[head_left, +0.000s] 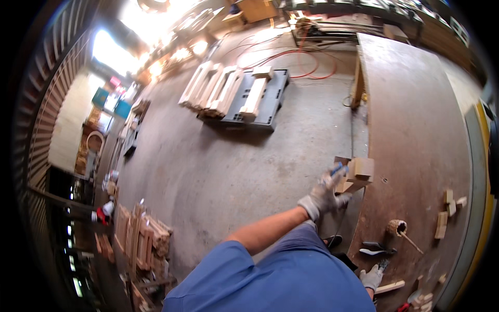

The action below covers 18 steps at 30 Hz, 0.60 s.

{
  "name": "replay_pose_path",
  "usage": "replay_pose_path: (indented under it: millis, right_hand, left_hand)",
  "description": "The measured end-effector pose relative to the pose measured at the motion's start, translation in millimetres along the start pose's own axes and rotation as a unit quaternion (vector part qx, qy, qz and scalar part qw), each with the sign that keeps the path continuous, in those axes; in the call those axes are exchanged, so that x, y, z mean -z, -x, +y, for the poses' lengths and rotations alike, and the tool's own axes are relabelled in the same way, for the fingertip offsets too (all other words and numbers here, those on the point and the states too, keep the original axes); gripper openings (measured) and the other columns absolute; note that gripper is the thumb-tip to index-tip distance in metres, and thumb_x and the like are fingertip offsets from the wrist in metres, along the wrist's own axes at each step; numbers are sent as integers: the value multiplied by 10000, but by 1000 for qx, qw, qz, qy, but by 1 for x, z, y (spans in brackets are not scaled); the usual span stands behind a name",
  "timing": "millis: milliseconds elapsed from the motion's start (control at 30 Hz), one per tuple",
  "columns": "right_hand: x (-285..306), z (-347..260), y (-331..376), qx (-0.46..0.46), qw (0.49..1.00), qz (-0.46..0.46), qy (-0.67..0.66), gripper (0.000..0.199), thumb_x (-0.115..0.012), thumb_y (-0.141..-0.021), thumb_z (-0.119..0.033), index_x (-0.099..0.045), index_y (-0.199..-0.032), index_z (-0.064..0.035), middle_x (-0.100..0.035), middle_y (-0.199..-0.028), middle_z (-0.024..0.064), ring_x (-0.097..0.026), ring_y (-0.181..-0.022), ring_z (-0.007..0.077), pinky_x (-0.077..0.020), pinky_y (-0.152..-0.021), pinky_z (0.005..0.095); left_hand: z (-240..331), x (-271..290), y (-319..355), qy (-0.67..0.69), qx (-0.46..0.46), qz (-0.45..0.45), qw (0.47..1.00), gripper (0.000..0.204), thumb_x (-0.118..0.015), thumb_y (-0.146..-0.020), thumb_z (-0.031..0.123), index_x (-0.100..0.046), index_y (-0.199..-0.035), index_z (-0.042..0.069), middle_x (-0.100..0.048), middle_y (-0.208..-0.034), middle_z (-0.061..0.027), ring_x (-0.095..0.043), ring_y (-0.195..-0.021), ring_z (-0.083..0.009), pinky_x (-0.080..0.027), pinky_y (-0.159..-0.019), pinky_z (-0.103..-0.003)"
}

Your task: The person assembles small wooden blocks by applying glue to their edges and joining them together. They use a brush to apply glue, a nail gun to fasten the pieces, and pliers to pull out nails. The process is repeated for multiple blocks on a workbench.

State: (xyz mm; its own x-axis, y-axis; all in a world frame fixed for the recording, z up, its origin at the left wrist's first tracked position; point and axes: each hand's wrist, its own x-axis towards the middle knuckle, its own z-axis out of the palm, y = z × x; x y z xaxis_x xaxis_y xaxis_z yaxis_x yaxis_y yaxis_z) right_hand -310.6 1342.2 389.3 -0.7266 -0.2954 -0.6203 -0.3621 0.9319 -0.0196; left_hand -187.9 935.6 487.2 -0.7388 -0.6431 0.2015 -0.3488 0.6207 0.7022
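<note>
My left hand (pixel 323 198), in a pale work glove, reaches out to a wooden piece with a block end (pixel 359 171) at the table's left edge. Its thumb and fingers are around the near side of the wood; a bit of blue shows at the fingertips. Low on the table rests my right hand (pixel 372 276), also gloved. Its fingers are curled at a small dark, bluish thing (pixel 383 264) that I cannot make out. Just beyond lie a dark and white hand tool (pixel 375 249) and a round woven-looking pot (pixel 397 227) with a stick in it.
The brown table (pixel 410 114) runs along my right, with small wood blocks (pixel 441 224) and a wood strip (pixel 390 287) on it. Wooden frames lie on a grey pallet (pixel 267 99) on the floor. Scrap wood (pixel 140 236) is piled at left; red hoses (pixel 312 67) coil farther off.
</note>
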Motion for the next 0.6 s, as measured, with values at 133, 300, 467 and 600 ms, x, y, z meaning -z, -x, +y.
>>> replay_pose_path:
  millis: [133,300,467,600]
  right_hand:
    - [4,5,-8,35,999,-2,41,761,-793,-819,-309,-549,-1437,62,-574,-1400,309,-574,-1289,438,-472,-1123,466]
    - [-2,7,-15,28,998,-26,59,785,-794,-801,-305,-543,-1442,72,-572,-1408,326,-563,-1315,444,-462,-1138,455]
    - [-38,15,-26,-17,998,27,49,856,-793,-763,-339,-523,-1465,68,-538,-1455,337,-519,-1371,451,-443,-1169,439]
    - [-17,-23,6,-51,993,78,-77,796,-753,-851,-303,-495,-1495,89,-478,-1557,321,-423,-1481,439,-346,-1257,459]
  left_hand:
    - [3,-19,77,46,70,-30,996,840,-884,-841,320,-489,-1555,121,-482,-1543,-266,-519,-1390,-464,-457,-1164,-498]
    - [1,3,83,53,78,-78,992,675,-849,-859,309,-592,-1438,74,-587,-1443,-207,-599,-1296,-414,-504,-1095,-475]
    - [-24,2,50,110,8,-97,989,601,-847,-873,300,-641,-1397,89,-674,-1309,-194,-667,-1195,-398,-550,-1019,-457]
    - [-60,11,33,189,-53,-147,969,516,-865,-874,268,-694,-1323,81,-736,-1190,-161,-719,-1064,-320,-597,-914,-416]
